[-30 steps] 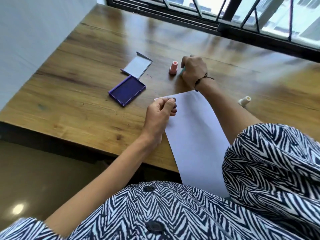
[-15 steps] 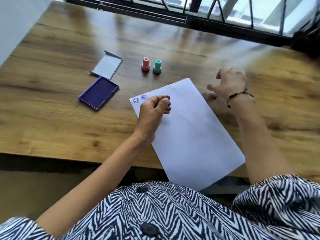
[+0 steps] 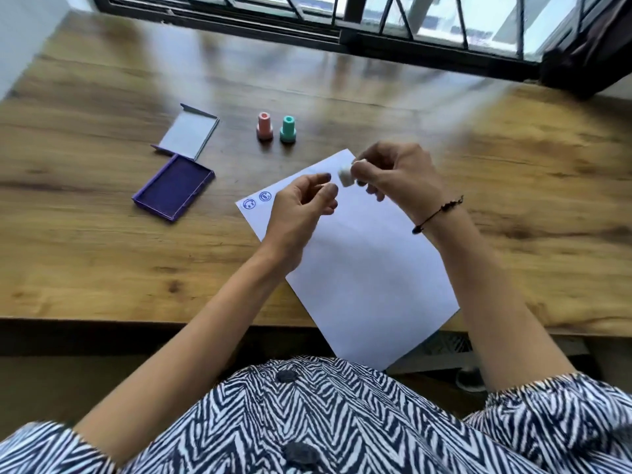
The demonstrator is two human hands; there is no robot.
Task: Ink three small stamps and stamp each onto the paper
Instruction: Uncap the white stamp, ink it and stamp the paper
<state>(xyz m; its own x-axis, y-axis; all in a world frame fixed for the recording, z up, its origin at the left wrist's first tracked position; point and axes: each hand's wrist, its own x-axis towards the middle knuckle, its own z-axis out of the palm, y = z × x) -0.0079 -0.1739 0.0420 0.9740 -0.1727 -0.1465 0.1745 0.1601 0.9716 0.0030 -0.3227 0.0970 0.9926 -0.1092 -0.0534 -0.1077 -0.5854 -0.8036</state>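
A white sheet of paper [image 3: 362, 268] lies tilted on the wooden table, with two blue round stamp marks [image 3: 256, 199] near its upper left corner. Above the paper my right hand [image 3: 396, 176] pinches a small cream stamp [image 3: 346, 175]. My left hand [image 3: 301, 206] hovers just left of it, fingers curled loosely and holding nothing, fingertips close to the stamp. A pink stamp [image 3: 264, 126] and a green stamp [image 3: 288, 129] stand upright side by side beyond the paper. The purple ink pad [image 3: 173, 190] lies uncovered at the left.
The ink pad's grey lid [image 3: 189, 135] lies flat just behind the pad. A dark window frame [image 3: 342, 32] runs along the table's far edge. The table's near edge [image 3: 136, 321] crosses below my forearms, and the paper overhangs it.
My right hand swept from the right side of the table back over the paper, now holding the cream stamp. My left hand lifted off the paper's corner toward it.
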